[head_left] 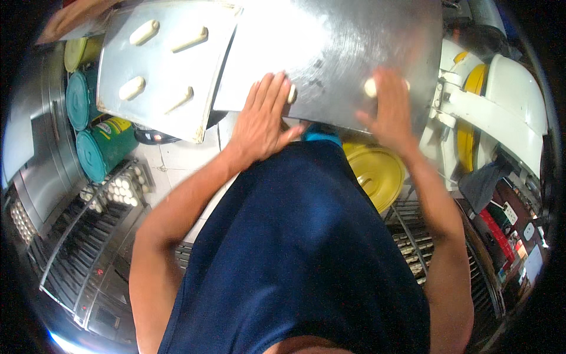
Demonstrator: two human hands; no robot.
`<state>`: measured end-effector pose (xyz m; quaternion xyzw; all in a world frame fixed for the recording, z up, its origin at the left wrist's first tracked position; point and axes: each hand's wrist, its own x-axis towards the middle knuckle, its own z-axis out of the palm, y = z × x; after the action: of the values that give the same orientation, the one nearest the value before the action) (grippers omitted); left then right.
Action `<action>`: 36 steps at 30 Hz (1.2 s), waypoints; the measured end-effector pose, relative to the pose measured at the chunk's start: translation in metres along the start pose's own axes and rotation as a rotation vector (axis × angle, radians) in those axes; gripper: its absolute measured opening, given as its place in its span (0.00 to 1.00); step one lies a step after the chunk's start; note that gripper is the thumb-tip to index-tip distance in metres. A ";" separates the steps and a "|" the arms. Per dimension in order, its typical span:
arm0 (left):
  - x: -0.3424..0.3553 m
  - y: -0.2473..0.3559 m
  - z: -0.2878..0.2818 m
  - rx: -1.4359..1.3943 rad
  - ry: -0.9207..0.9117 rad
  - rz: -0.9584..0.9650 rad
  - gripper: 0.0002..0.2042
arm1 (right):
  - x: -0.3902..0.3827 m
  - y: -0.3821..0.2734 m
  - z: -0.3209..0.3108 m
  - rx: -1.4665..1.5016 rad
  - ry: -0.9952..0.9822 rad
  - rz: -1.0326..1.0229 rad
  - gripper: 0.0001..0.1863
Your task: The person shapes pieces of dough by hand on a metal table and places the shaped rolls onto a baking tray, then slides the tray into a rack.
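My left hand (263, 118) lies flat with fingers stretched out on the steel worktable (330, 41), close to its near edge. Under its fingers is a piece of pale dough (292, 93), mostly covered. Further right, my right hand (389, 106) presses flat over a second dough piece (370, 88), whose ends stick out on both sides; this hand is slightly blurred. Left of the worktable, a metal baking tray (162, 65) carries several rolled dough sticks, such as a dough stick (144, 32) at its far side.
Another person's bare arm (76, 19) reaches in at the far left. Green lidded buckets (94, 154) stand beside egg trays (124, 187) at left. A yellow lid (377, 174) is below the table edge. A white machine (495, 109) borders the table at right.
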<state>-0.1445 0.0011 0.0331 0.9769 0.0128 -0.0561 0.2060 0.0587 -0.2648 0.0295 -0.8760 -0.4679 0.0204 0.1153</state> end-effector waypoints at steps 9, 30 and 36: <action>0.204 -0.040 -0.021 0.449 0.441 0.079 0.40 | 0.139 0.045 0.030 -0.090 0.080 0.136 0.43; 0.056 -0.029 -0.025 -0.275 0.365 -0.169 0.16 | 0.091 0.051 -0.048 0.243 -0.462 -0.014 0.26; -0.028 -0.117 -0.088 -0.494 0.580 -0.336 0.21 | 0.197 -0.076 -0.043 0.366 -0.323 -0.056 0.22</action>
<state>-0.1691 0.1440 0.0693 0.8577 0.2425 0.1935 0.4099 0.1133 -0.0695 0.1019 -0.8125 -0.4931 0.2416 0.1960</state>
